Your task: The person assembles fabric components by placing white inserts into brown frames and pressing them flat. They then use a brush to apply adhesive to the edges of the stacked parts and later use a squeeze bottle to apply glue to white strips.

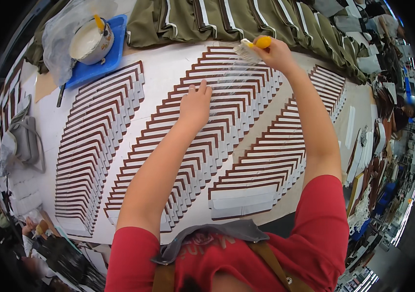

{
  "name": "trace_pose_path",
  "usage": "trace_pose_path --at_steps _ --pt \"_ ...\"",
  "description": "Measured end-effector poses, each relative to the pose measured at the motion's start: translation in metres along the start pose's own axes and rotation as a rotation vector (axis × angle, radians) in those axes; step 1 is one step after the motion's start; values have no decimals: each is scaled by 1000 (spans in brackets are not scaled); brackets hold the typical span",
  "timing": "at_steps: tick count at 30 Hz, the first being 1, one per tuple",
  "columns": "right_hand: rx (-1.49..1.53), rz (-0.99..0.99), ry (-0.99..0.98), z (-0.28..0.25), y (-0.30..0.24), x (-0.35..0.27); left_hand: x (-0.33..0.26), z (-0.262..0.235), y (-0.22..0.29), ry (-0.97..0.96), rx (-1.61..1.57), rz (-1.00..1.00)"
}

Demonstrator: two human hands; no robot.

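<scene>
My right hand point(274, 51) grips a brush by its yellow handle point(263, 42). The pale bristles of the brush point(247, 51) touch the far end of the middle row of overlapping brown-edged white pieces point(202, 124). Shiny wet-looking streaks point(229, 75) run over the pieces below the bristles. My left hand point(197, 100) lies on the same row with its fingers stretched out, holding nothing. Similar rows of layered pieces fan out on the left point(93, 141) and on the right point(266, 155).
A patterned pot of white paste point(89, 45) stands in a blue tray point(116, 29) at the far left, beside clear plastic point(59, 39). Folded olive fabric with white strips point(188, 22) lines the far edge. A grey bag point(25, 141) lies left; another person's hand point(29, 227) shows lower left.
</scene>
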State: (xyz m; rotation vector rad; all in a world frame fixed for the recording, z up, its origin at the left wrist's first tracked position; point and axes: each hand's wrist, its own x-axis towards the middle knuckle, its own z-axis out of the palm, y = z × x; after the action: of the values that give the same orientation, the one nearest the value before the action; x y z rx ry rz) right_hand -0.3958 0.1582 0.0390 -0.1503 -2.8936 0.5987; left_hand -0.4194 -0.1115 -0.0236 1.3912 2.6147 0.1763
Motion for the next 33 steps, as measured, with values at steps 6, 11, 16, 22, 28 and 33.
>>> trace_pose_path --at_steps 6,11,16,22,28,33 --pt "140 -305 60 14 -61 -13 8 -5 3 -80 58 -11" --pt "223 -168 22 20 -38 -8 9 5 6 23 76 42" --pt "-32 -295 110 15 -42 1 11 3 8 3 78 7" --pt "116 -273 -94 37 -60 3 12 2 12 -56 65 -19" --pt "-19 -361 32 28 -66 5 15 -1 14 -70 83 -25" --pt "33 -277 -53 40 -52 7 15 3 13 -51 55 -30"
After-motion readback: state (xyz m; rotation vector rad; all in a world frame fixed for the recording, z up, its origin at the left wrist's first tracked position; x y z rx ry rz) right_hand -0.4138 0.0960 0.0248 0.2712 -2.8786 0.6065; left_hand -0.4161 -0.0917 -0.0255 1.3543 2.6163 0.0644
